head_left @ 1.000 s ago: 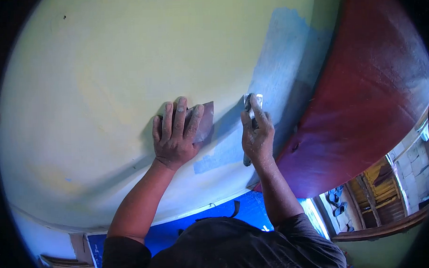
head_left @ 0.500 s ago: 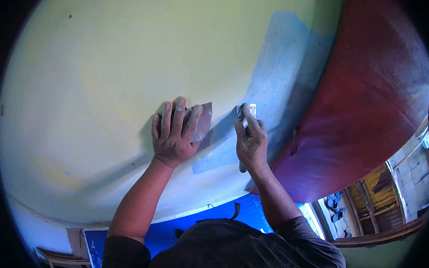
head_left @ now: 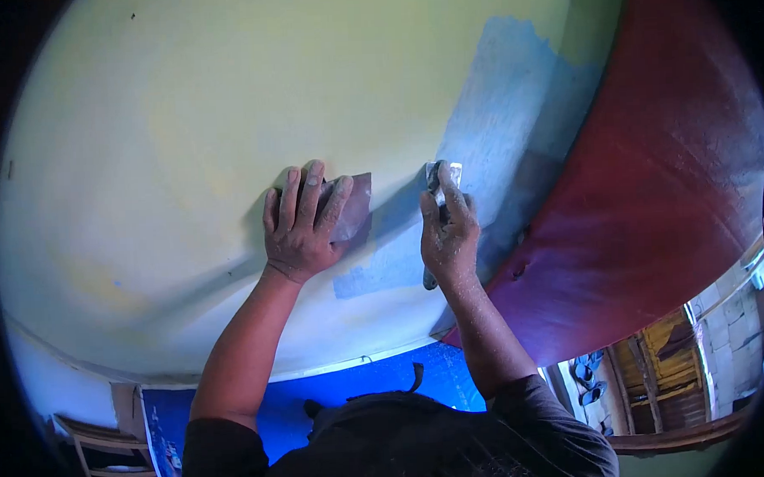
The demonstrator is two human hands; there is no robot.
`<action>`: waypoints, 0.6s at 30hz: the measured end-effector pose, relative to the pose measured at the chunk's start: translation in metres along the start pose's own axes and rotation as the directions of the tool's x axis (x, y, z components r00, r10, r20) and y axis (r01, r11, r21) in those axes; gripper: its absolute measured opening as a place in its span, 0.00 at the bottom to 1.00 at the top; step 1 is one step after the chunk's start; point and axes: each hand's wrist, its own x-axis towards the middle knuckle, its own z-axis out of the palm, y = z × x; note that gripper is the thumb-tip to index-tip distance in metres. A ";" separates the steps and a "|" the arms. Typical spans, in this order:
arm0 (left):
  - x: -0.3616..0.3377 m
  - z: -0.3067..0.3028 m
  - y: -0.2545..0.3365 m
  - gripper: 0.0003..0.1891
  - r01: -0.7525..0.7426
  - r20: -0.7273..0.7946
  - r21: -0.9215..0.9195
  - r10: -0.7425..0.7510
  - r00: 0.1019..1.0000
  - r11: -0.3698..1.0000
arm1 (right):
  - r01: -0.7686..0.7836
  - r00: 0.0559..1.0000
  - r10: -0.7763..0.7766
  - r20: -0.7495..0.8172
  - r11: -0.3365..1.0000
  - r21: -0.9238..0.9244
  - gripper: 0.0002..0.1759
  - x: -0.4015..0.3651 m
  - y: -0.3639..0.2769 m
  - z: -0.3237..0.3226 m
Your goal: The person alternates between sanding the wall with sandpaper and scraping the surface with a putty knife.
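My left hand [head_left: 302,233] lies against a pale yellow wall [head_left: 225,92] with its fingers spread. Under the palm and fingers it holds a brownish sheet of sandpaper [head_left: 360,207], whose right side sticks out. My right hand [head_left: 449,240] grips a putty knife [head_left: 454,174] by its dark handle, the end of which shows below the fist. The knife's light metal blade points up at the lower left part of a blue-grey patch [head_left: 499,91] on the wall. Pale dust coats both hands.
A dark red curtain [head_left: 649,170] hangs along the right. Below the wall is a bright blue surface [head_left: 370,382]. A wooden rack [head_left: 116,458] stands at the lower left. Several pairs of footwear [head_left: 589,378] lie beyond an opening at the lower right.
The view has shifted slightly. My right hand with the putty knife has moved a little up the wall. My left hand stays on the sandpaper in nearly the same spot.
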 end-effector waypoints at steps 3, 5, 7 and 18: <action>-0.001 -0.002 -0.001 0.33 -0.001 0.009 0.002 0.001 1.000 1.000 | -0.012 1.000 0.013 0.023 1.000 -0.022 0.31 -0.007 0.005 0.004; 0.000 -0.003 -0.003 0.33 -0.002 0.006 0.005 0.002 1.000 1.000 | -0.090 0.992 0.093 0.081 0.995 -0.032 0.31 -0.018 0.005 0.004; 0.001 -0.005 -0.002 0.34 -0.007 -0.002 -0.012 0.007 1.000 1.000 | -0.027 0.999 0.027 0.027 1.000 0.000 0.31 -0.012 0.005 0.005; 0.000 -0.009 -0.006 0.34 -0.009 -0.007 -0.016 0.009 1.000 1.000 | -0.071 0.997 0.071 0.002 0.994 -0.079 0.30 -0.005 -0.015 0.001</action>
